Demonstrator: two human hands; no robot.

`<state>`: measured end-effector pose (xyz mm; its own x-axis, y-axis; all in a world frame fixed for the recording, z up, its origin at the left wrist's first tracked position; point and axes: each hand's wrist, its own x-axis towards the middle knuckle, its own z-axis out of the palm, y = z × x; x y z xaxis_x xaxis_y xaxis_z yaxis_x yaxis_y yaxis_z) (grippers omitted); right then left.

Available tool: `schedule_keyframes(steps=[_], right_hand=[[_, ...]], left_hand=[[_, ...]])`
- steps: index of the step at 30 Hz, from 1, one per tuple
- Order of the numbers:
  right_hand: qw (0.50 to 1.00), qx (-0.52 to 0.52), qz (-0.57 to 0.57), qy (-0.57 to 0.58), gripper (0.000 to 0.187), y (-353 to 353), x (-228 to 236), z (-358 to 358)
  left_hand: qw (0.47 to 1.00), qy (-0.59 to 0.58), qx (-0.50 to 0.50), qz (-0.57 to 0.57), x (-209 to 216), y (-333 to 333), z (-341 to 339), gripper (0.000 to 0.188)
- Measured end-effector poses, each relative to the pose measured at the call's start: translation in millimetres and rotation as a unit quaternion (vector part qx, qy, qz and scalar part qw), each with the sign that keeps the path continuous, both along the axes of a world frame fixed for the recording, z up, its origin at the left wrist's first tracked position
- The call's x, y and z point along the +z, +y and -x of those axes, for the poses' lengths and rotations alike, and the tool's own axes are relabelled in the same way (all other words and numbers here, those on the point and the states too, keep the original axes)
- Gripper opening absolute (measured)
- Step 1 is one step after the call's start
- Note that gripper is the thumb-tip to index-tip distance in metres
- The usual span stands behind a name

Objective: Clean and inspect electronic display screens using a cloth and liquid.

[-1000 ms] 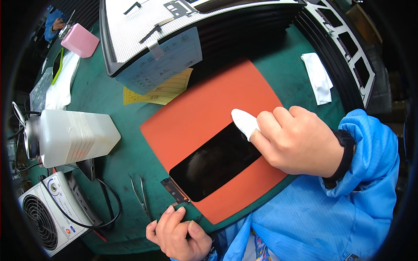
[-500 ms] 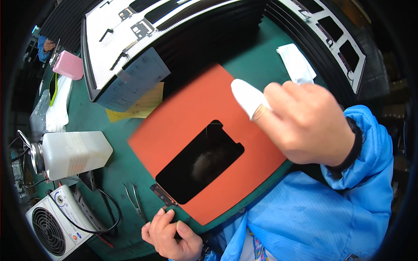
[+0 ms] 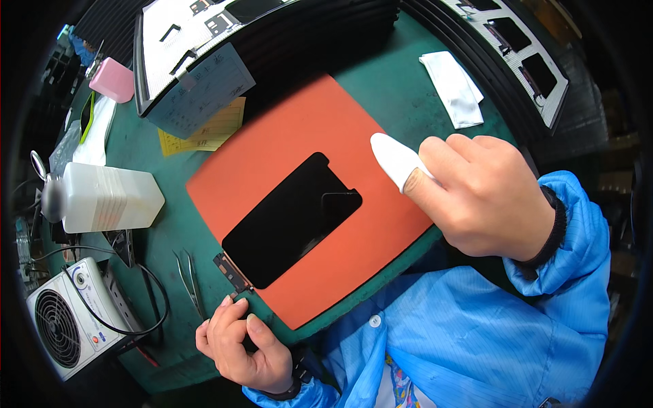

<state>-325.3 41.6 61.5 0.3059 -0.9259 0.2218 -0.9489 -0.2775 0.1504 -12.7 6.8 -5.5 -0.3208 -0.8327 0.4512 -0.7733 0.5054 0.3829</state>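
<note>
A black phone screen (image 3: 289, 228) with a notched end lies face up on an orange mat (image 3: 320, 296). A small flex-cable board (image 3: 231, 273) sticks out from its lower-left end, past the mat's edge. My left hand (image 3: 245, 347) rests beside that board, fingers loosely curled and thumb apart; its fingertips are close to the board, and I cannot tell whether they touch. Over the mat's right edge hovers my right hand (image 3: 476, 190), fingers folded. One digit points out, capped with a white finger cot (image 3: 396, 162). Its palm is hidden; I see nothing held.
Tweezers (image 3: 190, 282) lie left of the mat. Further left are a whitish bottle (image 3: 112, 197) and a small fan unit (image 3: 75, 319) with a looping cable. Black stacked trays (image 3: 326, 34) stand behind; a folded white cloth (image 3: 452, 88) lies right of them.
The whole scene has shifted up and left in the view. A pale hazy patch on the phone screen is gone. Both hands keep nearly the same pose.
</note>
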Motion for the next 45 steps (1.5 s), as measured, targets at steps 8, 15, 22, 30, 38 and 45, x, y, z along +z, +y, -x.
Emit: schedule_keyframes(steps=[8,15,22,30,38,45], right_hand=[[0.998,0.032,-0.051,0.027,0.016,-6,-4,-18],[0.986,0.121,-0.019,0.114,0.018,-14,-27,-43],[0.982,0.112,-0.056,0.14,0.017,-11,-20,-39],[0.98,0.094,-0.034,0.17,0.033,-6,-22,-26],[0.982,0.079,-0.046,0.162,0.018,0,-22,-13],[0.997,0.002,-0.002,0.075,0.013,1,-5,4]], left_hand=[[1.0,-0.003,-0.007,0.0,1,-1,1,0.014],[1.0,-0.015,-0.008,-0.004,3,-1,-1,0.014],[0.999,-0.021,-0.021,-0.023,4,2,-1,0.012],[0.999,-0.026,-0.016,-0.022,5,2,0,0.013],[0.999,-0.026,-0.013,-0.019,5,2,2,0.014],[0.999,-0.024,-0.03,-0.024,3,1,-5,0.014]])
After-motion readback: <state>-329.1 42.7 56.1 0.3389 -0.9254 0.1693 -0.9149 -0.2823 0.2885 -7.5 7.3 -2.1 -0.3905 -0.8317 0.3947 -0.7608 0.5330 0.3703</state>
